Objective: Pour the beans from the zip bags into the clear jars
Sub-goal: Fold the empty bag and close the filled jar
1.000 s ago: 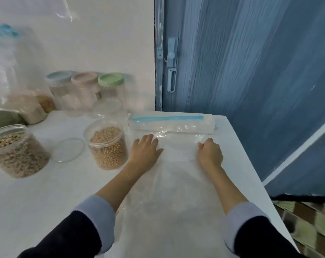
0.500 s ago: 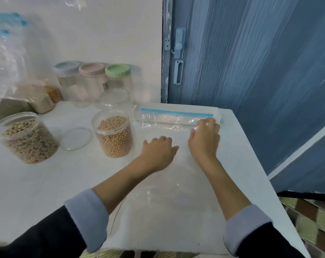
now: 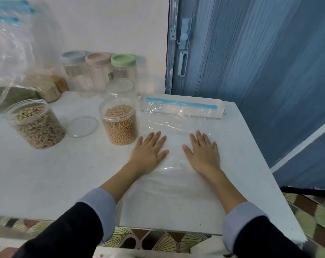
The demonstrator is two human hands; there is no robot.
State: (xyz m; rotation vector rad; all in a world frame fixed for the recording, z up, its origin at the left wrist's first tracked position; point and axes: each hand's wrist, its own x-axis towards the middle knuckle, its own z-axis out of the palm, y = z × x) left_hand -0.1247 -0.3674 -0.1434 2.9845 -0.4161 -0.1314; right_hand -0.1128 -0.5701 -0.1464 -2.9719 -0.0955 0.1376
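Both hands lie flat, fingers straight and spread, gripping nothing: left hand (image 3: 149, 149) and right hand (image 3: 202, 151) press the empty clear plastic zip bag (image 3: 176, 183) at frame centre. Its long axis runs away from the person, blue zip strip (image 3: 182, 104) beyond the fingertips, lying crosswise atop a white box (image 3: 220, 113); neither hand is clearly nearer.

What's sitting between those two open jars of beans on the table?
In the head view, a clear round lid lies flat on the table between the soybean jar and the larger bean jar.
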